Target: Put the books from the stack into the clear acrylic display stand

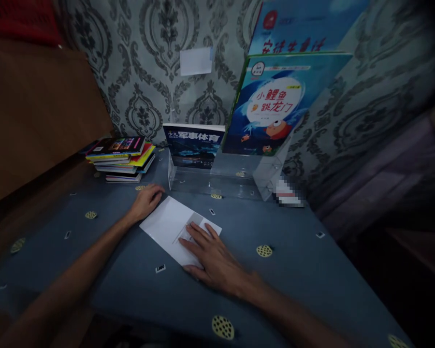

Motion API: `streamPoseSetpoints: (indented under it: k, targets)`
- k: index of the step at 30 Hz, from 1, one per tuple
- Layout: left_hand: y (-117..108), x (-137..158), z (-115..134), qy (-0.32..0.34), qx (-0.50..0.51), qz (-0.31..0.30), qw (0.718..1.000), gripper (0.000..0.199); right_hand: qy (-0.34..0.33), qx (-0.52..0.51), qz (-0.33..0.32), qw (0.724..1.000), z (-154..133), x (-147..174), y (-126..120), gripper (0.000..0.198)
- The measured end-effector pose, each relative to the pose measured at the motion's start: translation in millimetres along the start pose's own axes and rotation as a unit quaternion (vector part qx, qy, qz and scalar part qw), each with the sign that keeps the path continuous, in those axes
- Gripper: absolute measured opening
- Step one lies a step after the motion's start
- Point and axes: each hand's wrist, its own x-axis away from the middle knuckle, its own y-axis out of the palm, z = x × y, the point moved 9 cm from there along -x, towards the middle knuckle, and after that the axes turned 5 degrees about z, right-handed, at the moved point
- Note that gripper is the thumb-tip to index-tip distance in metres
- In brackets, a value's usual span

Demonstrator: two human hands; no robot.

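A flat white booklet or sheet (pixel 163 220), with a grey patch and some small print, lies slanted on the cloth-covered table. My right hand (pixel 210 253) rests flat on its right part with the fingers spread, covering some of the print. Just off its upper left edge lies my left hand (pixel 147 202), fingers loosely bent and thumb apart, with nothing seen in it. Behind the booklet stands a clear acrylic rack (pixel 235 183). It holds a dark magazine (pixel 194 147) on the left and a blue picture book (pixel 270 108) on the right.
A stack of books (pixel 121 157) sits at the back left, near a brown wooden panel (pixel 39 106). Another blue book (pixel 304 26) rises behind the picture book. A white card (pixel 195 61) is on the patterned wall. A blurred white item (pixel 289 192) lies right of the rack.
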Motion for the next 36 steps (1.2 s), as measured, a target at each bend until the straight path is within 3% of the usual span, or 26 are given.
streamPoseSetpoints:
  k: [4, 7, 13, 17, 20, 24, 26, 31, 36]
  targets:
    - [21.6, 12.4, 34.9, 0.093, -0.027, -0.088, 0.991, 0.031, 0.009, 0.020, 0.053, 0.998, 16.4, 0.0, -4.3, 0.052]
    - [36.2, 21.3, 42.9, 0.131, -0.072, -0.145, 0.978, 0.038, 0.038, 0.043, 0.082, 0.995, 33.9, 0.3, -10.5, 0.047]
    - [49.1, 29.0, 44.1, 0.133, -0.154, -0.174, 0.964, 0.043, 0.058, 0.056, 0.081, 0.993, 44.5, -0.5, -17.9, 0.045]
    - [52.1, 38.9, 61.0, 0.143, -0.221, -0.190, 0.946, 0.043, 0.046, 0.061, 0.098, 0.992, 38.4, -0.4, -25.3, 0.038]
    - [55.6, 58.4, 75.9, 0.159, -0.203, -0.239, 0.936, 0.045, 0.044, 0.061, 0.103, 0.992, 35.9, 0.5, -28.7, 0.033]
    - [57.3, 92.0, 85.7, 0.166, -0.142, -0.345, 0.913, 0.089, 0.046, 0.057, 0.108, 0.992, 36.4, 0.8, -29.6, 0.027]
    - [54.5, 103.9, 86.9, 0.157, -0.136, -0.392, 0.896, 0.100, 0.041, 0.053, 0.109, 0.992, 37.0, 0.2, -28.7, 0.026]
    - [44.2, 112.0, 100.0, 0.167, -0.133, -0.439, 0.872, 0.089, 0.020, 0.042, 0.131, 0.990, 38.1, -0.2, -30.1, 0.026]
    - [53.6, 119.6, 101.6, 0.196, -0.189, -0.452, 0.849, 0.093, 0.018, 0.017, 0.143, 0.989, 40.7, 0.2, -31.3, 0.026]
